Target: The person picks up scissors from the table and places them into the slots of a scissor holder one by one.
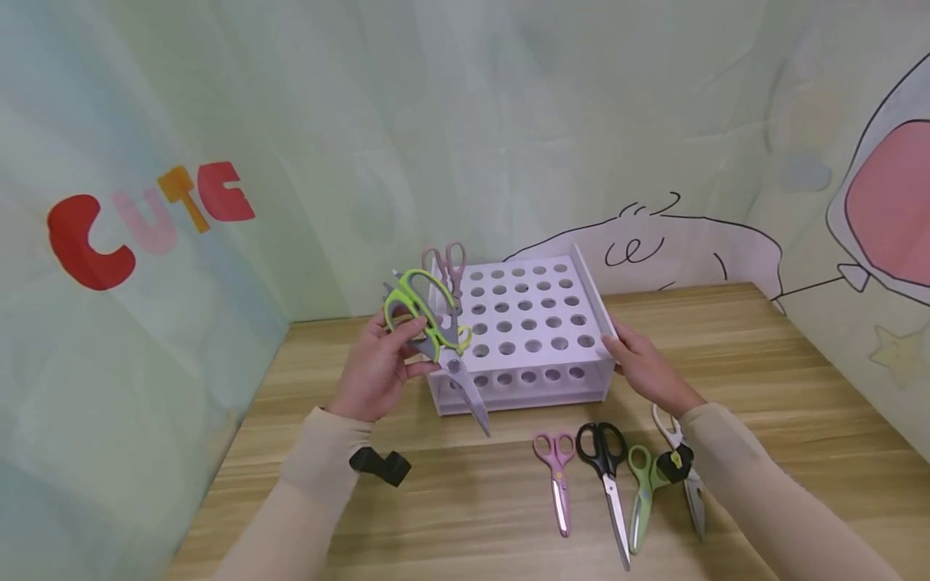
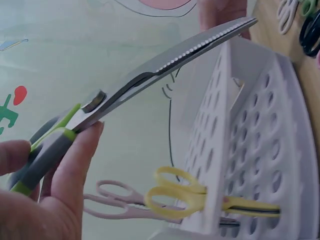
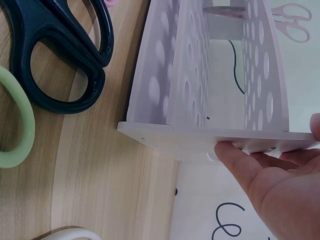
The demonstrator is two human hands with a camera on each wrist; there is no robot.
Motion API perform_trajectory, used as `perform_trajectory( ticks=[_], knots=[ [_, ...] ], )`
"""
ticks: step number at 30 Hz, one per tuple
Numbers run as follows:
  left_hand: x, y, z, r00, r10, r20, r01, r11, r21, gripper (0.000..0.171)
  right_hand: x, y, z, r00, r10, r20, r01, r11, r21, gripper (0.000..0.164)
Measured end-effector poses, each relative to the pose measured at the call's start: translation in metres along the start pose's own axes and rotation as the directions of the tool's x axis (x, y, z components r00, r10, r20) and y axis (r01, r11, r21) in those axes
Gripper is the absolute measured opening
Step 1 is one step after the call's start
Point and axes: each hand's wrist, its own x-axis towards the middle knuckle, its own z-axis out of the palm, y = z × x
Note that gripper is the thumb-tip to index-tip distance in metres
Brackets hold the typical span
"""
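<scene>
My left hand (image 1: pixel 372 367) grips kitchen scissors (image 1: pixel 454 365) with green and grey handles, thumb and fingers round the handles. Their blades are together and point down toward me, in front of a white perforated rack (image 1: pixel 534 395). The left wrist view shows a toothed edge on the blades. My right hand (image 1: pixel 647 367) holds the rack's right side panel, thumb at its top edge and fingers against its outer face. At the rack's left end, yellow scissors (image 2: pixel 202 200) and pale pink scissors (image 1: pixel 456 282) stand in holes, handles up.
On the wooden table (image 1: pixel 450 516) in front of the rack lie pink scissors (image 1: pixel 558 470), black-handled scissors (image 1: pixel 605 464), light green scissors (image 1: pixel 643 502) and white-handled scissors (image 1: pixel 674 440), partly covered by my right wrist. A printed cloth (image 1: pixel 450 145) hangs behind the table.
</scene>
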Motion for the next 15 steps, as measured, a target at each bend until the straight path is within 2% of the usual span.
perform_trajectory(
  ticks=[7,13,15],
  knots=[
    [0.017,0.021,-0.004,0.987,0.115,-0.110,-0.125,0.988,-0.095,0.012,0.000,0.002,0.000,1.000,0.017,0.001,-0.017,1.000,-0.007,0.057],
    [0.025,0.031,-0.007,0.976,0.139,-0.168,-0.165,0.975,-0.151,0.025,-0.001,0.001,0.000,1.000,0.005,-0.003,-0.006,1.000,-0.006,0.057],
    [0.028,0.033,-0.008,0.972,0.145,-0.183,-0.175,0.971,-0.160,0.024,0.000,0.002,-0.001,1.000,-0.005,-0.003,0.005,1.000,0.006,0.057]
  ],
)
